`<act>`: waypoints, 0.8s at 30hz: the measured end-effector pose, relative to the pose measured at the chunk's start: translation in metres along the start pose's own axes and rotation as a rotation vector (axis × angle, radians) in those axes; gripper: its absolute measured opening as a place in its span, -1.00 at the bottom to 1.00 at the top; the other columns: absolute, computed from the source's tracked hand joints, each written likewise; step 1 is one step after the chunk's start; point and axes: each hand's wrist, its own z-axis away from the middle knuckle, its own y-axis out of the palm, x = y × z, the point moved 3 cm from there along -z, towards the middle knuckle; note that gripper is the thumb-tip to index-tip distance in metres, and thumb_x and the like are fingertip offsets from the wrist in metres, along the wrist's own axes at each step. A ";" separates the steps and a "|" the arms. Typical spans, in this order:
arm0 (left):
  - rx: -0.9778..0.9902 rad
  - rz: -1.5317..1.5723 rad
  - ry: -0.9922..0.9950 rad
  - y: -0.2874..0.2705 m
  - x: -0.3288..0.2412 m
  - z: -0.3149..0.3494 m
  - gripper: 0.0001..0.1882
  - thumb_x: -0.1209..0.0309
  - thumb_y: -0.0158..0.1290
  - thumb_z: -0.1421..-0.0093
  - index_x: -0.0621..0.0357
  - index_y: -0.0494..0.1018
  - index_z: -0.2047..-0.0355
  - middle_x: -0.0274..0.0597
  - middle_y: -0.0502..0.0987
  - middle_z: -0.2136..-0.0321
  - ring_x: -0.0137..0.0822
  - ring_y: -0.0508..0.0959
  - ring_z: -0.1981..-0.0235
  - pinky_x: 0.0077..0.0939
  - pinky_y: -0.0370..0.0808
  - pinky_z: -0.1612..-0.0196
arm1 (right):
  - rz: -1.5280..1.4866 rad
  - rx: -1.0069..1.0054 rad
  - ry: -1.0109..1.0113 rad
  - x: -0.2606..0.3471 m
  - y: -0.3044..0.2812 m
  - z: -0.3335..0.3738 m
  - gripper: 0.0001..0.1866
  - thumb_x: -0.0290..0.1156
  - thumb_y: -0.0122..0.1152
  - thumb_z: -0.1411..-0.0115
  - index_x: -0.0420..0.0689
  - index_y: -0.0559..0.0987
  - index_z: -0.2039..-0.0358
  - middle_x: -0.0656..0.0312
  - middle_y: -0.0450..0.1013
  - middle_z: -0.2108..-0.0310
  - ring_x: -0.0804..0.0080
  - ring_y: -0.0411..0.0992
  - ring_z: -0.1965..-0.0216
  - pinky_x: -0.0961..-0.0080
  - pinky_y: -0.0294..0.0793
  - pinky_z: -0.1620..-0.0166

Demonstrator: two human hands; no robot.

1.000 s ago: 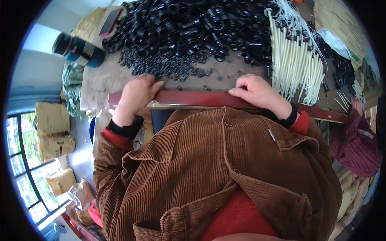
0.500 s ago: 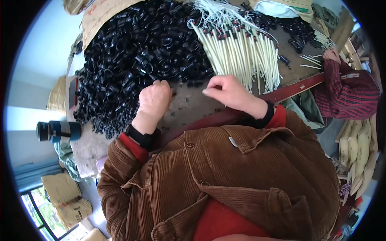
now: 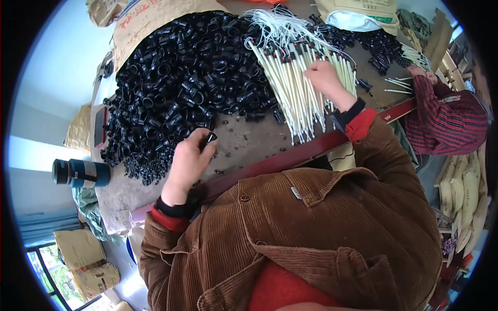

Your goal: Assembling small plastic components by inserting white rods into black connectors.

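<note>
My left hand (image 3: 188, 161) is closed around a small black plastic fitting (image 3: 209, 137), at the near edge of a big heap of black plastic fittings (image 3: 176, 85). Over the bundle of thin pale rods (image 3: 288, 85) is my right hand (image 3: 326, 79), its fingers curled in at the rods' upper part. What those fingertips hold, if anything, is hidden. The rods lie side by side, with black and red pieces at their far ends and white strings (image 3: 277, 25) trailing beyond. Tiny black parts (image 3: 145, 167) form a smaller pile left of my left hand.
The brown tabletop (image 3: 244, 142) has a dark red front edge (image 3: 290, 157) and scattered crumbs. A teal bottle (image 3: 85, 173) and a red-edged phone-like object (image 3: 100, 127) are at the left. Woven sacks (image 3: 358, 10) stand behind. At right, a co-worker in a striped sleeve (image 3: 423, 103) handles rods.
My right hand has moved away and to the right, onto the rods. My left hand has come nearer to me, and the black fitting in it now shows.
</note>
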 end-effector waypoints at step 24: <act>0.155 1.015 -0.131 -0.003 0.018 0.049 -0.63 0.56 0.14 -0.13 0.25 0.42 0.02 -0.27 0.55 0.23 -0.51 0.52 0.26 -0.62 0.48 0.19 | -1.331 0.609 0.103 0.126 0.066 0.096 -0.95 -0.48 0.06 -0.18 -0.16 0.43 0.34 0.13 0.48 0.55 0.41 0.41 0.65 0.55 0.46 0.53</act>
